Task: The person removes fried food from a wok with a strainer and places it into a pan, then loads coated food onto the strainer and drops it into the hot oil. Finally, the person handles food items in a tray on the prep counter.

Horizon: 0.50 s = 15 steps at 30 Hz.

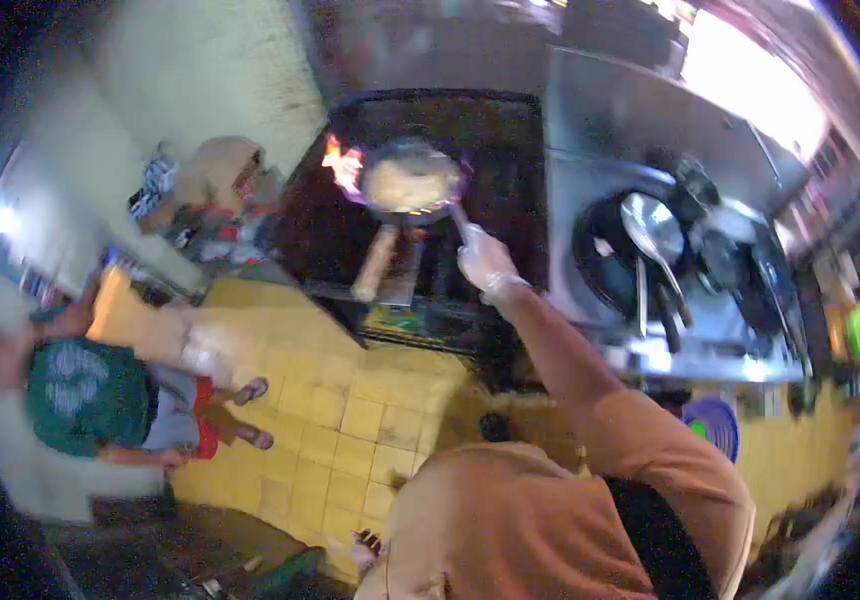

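My right hand (pixel 488 262), in a thin clear glove, is wrapped round the handle of a round pan (pixel 410 182) on the dark stove. Pale food lies in the pan, blurred. Orange and purple flames (pixel 343 165) rise at the pan's left side. Below the pan, a wooden handle (pixel 377 265) points toward me. My left hand (pixel 364 546) hangs low beside my body, far from the stove; only part of it shows, too small and dark to tell its finger position.
Right of the stove, a metal counter (pixel 575 165) bears a black wok (pixel 605 250), a ladle (pixel 652 225) and more pans. Another person (pixel 90 395) in a green top stands at the left on yellow floor tiles. A purple basket (pixel 718 425) sits below the counter.
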Tool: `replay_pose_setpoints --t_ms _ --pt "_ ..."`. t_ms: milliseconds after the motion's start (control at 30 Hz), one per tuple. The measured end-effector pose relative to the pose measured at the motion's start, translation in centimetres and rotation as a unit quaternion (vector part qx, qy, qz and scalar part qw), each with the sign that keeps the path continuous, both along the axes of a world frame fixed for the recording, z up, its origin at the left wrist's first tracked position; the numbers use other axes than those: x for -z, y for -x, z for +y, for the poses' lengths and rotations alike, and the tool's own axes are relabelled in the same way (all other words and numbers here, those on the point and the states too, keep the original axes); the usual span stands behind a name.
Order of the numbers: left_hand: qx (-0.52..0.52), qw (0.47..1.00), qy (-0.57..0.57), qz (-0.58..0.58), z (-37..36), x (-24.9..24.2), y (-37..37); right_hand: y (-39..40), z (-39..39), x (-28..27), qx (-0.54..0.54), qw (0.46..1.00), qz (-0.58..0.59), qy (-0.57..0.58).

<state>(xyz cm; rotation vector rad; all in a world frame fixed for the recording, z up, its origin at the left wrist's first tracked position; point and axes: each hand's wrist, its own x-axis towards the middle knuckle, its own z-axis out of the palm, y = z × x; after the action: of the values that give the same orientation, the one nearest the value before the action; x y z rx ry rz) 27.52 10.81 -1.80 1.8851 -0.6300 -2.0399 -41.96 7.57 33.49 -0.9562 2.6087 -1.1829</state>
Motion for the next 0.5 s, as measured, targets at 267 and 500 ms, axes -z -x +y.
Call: replay_pose_setpoints --t_ms 267,500 --pt "0.167 0.977 0.132 0.003 -3.0 -0.3 1.4 -0.5 0.5 0.2 -0.005 0.997 -0.025 0.068" --pt "0.205 0.966 0.151 -0.029 -4.5 -12.3 10.1 0.1 4.0 -1.0 0.024 0.926 -0.3 0.228"
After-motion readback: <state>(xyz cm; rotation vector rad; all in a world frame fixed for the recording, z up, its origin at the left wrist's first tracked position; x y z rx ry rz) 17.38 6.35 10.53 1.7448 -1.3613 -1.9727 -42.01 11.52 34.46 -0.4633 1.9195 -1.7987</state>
